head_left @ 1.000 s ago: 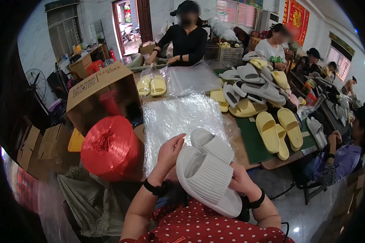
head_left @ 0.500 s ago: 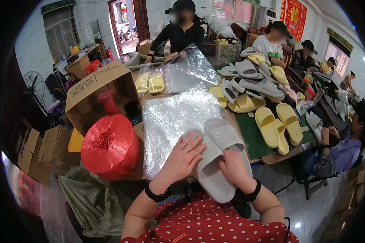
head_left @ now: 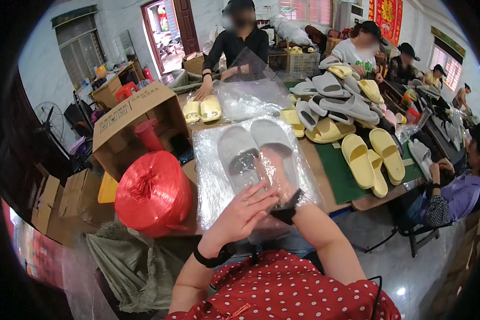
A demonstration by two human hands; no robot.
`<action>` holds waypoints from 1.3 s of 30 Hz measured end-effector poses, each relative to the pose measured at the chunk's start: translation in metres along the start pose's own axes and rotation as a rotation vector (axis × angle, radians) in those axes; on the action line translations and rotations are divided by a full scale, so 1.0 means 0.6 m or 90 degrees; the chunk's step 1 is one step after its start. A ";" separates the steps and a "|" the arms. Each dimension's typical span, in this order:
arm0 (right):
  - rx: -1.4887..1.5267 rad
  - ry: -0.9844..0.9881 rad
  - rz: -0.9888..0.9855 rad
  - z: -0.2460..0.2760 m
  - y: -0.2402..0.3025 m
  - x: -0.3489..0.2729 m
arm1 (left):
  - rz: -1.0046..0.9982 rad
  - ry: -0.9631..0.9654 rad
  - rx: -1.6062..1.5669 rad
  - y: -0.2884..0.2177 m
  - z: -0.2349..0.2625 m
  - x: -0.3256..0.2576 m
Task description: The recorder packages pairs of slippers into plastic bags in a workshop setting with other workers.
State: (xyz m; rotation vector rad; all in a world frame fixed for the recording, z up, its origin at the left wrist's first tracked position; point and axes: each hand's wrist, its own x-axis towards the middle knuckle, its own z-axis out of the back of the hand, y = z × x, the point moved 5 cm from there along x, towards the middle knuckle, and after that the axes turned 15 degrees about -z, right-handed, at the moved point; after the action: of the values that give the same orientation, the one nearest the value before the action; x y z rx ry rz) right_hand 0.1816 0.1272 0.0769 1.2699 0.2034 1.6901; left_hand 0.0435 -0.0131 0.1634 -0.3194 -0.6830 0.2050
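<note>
A pair of grey slippers (head_left: 256,152) lay side by side inside a clear plastic bag (head_left: 213,186). The right hand (head_left: 274,170) reached inside the bag, gripping one slipper; the left hand (head_left: 245,210) rested open-fingered on the bag's mouth.

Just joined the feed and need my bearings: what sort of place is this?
Most likely a slipper packing workshop. Loose grey and yellow slippers are heaped along a long table, a grey pair lies inside a clear plastic bag, and several seated people work nearby.

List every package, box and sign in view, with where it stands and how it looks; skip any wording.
Clear plastic bag: on the table under both hands, grey slippers inside.
Cardboard box: left of the bag, brown, open, tipped.
Flat cartons: far left, brown, stacked.
Red hangings: back wall, upper right, gold marks.
</note>
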 end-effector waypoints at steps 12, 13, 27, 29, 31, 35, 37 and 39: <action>0.025 0.223 -0.227 0.191 0.166 -0.136 | 0.436 -0.222 0.159 0.065 0.006 -0.173; 0.144 0.324 -0.414 0.209 0.150 -0.162 | 0.494 -0.235 0.100 0.072 0.004 -0.179; -0.007 0.098 -0.471 0.244 -0.031 -0.093 | 0.485 -0.387 -0.044 0.082 -0.005 -0.198; 0.030 0.109 -0.469 0.246 -0.036 -0.099 | 0.497 -0.397 -0.066 0.083 -0.001 -0.198; 0.077 0.129 -0.457 0.253 -0.011 -0.097 | 0.504 -0.405 -0.116 0.074 0.005 -0.197; 0.096 0.259 -0.282 0.258 -0.004 -0.101 | 0.419 -0.359 -0.101 0.083 0.008 -0.219; 0.050 0.264 -0.236 0.270 0.007 -0.106 | 0.359 -0.289 -0.107 0.074 0.011 -0.207; 0.007 0.268 -0.190 0.277 0.029 -0.112 | 0.363 -0.273 -0.131 0.071 0.012 -0.216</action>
State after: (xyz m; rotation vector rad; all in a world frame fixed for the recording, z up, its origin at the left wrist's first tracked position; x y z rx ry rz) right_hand 0.3040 0.0017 0.1180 0.8277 0.6216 1.6736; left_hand -0.0630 -0.0091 0.0779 -0.6780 -1.0292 0.7655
